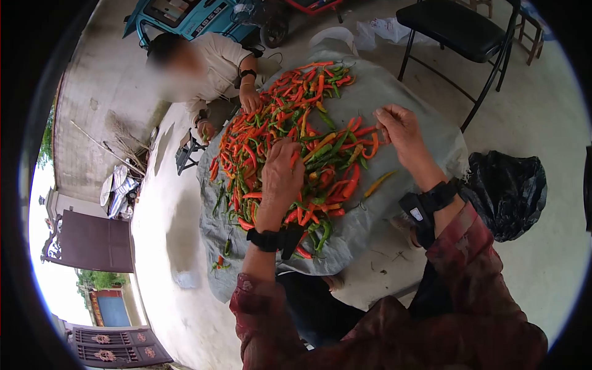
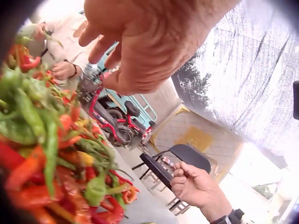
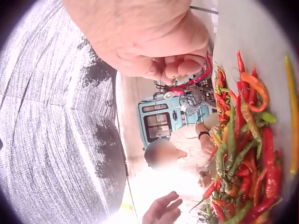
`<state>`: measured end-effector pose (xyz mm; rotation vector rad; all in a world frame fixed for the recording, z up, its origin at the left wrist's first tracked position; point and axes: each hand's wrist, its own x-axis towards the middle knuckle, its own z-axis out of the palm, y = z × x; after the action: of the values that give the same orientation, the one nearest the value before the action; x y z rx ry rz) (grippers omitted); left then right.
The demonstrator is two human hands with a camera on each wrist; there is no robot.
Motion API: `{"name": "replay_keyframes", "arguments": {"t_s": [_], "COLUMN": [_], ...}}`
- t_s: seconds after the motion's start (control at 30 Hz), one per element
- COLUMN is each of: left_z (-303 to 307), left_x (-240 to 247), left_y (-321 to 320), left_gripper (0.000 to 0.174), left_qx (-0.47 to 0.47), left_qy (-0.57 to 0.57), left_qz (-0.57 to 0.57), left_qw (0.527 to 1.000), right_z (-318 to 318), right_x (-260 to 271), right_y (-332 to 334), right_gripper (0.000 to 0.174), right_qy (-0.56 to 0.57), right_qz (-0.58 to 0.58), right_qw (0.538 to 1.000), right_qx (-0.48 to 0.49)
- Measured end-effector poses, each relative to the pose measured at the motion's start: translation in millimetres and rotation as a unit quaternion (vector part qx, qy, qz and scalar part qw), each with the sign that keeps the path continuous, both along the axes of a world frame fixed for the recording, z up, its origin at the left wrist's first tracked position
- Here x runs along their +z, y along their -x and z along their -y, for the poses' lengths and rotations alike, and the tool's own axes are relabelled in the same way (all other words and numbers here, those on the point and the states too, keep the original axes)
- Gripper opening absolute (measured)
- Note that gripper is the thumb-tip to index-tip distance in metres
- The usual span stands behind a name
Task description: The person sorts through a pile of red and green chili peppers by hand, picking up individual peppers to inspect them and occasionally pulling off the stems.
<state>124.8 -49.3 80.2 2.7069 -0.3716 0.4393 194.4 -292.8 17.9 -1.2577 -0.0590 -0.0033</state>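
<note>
A big heap of red, green and orange chili peppers [image 1: 320, 154] covers much of a grey sheet [image 1: 394, 92]; it also shows in the left wrist view as peppers [image 2: 51, 154]. Over the near part of this heap is the left hand [image 1: 281, 176], its fingers loosely bent and apart; no pepper shows in its grasp [image 3: 162, 210]. The right hand [image 1: 402, 131] is raised at the heap's right edge, beside a curved orange pepper [image 3: 257, 88]. Its fingers are curled in toward the thumb [image 2: 198, 187], with nothing visible between them.
Across the sheet another person in a light top [image 1: 213, 68] has both hands at the heap's far side. A yellow pepper [image 1: 378, 184] lies apart on the sheet. A black plastic bag [image 1: 505, 194] is at the right, and a black folding chair [image 1: 453, 31] stands behind.
</note>
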Motion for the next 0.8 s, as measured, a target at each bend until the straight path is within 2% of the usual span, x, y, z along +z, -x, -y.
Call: {"name": "replay_keyframes", "arguments": {"t_s": [0.07,0.13,0.17,0.23,0.27,0.33,0.37,0.43,0.47,0.53,0.57,0.63,0.67,0.73,0.8], "left_z": [28,57,64,70,70,73,71,67,66,62,53,29,19,3,-11], "left_x": [-15,-27,-38,-58,-64,-65,-64,-50,-45,-38,-39,-37,-34,-23,-15], "left_y": [-28,-54,-62,-78,-83,-84,-84,-80,-75,-58,-48,-25,-14,11,33], "left_gripper": [0.026,0.044,0.044,0.066,0.066,0.078,0.078,0.072,0.072,0.055,0.055,0.04,0.04,0.035,0.036], "left_qx": [-0.033,-0.009,-0.007,0.042,0.042,0.065,0.066,0.024,0.025,0.035,0.036,0.013,0.014,0.037,0.065], "left_qy": [-0.047,-0.16,-0.158,-0.159,-0.159,-0.156,-0.159,-0.129,-0.132,-0.176,-0.177,-0.223,-0.224,-0.177,-0.155], "left_qz": [-0.024,-0.107,-0.105,-0.187,-0.183,-0.21,-0.209,-0.302,-0.301,-0.309,-0.308,-0.162,-0.161,-0.051,-0.007], "left_qw": [0.998,0.981,0.982,0.969,0.969,0.963,0.963,0.944,0.944,0.934,0.934,0.961,0.961,0.982,0.986], "right_z": [-1,-2,-1,1,1,3,4,6,7,7,7,7,6,2,-5], "right_x": [3,5,6,6,5,3,2,0,0,0,0,1,2,4,7], "right_y": [2,2,2,0,0,-2,-2,-3,-4,-3,-2,1,2,5,7], "right_gripper": [0.021,0.02,0.02,0.019,0.019,0.019,0.019,0.019,0.019,0.019,0.019,0.019,0.019,0.019,0.019], "right_qy": [-0.004,-0.011,-0.017,-0.022,-0.025,-0.029,-0.034,-0.044,-0.04,-0.039,-0.032,-0.026,-0.025,-0.024,0.004], "right_qz": [-0.01,-0.015,-0.034,-0.046,-0.039,-0.031,-0.032,-0.033,-0.029,-0.025,-0.027,-0.027,-0.027,-0.026,-0.022], "right_qw": [1.0,1.0,0.999,0.998,0.999,0.999,0.999,0.998,0.999,0.999,0.999,0.999,0.999,0.998,0.998], "right_qx": [0.006,0.015,0.019,0.022,0.024,0.027,0.023,0.017,0.017,0.018,0.021,0.024,0.034,0.045,0.053]}}
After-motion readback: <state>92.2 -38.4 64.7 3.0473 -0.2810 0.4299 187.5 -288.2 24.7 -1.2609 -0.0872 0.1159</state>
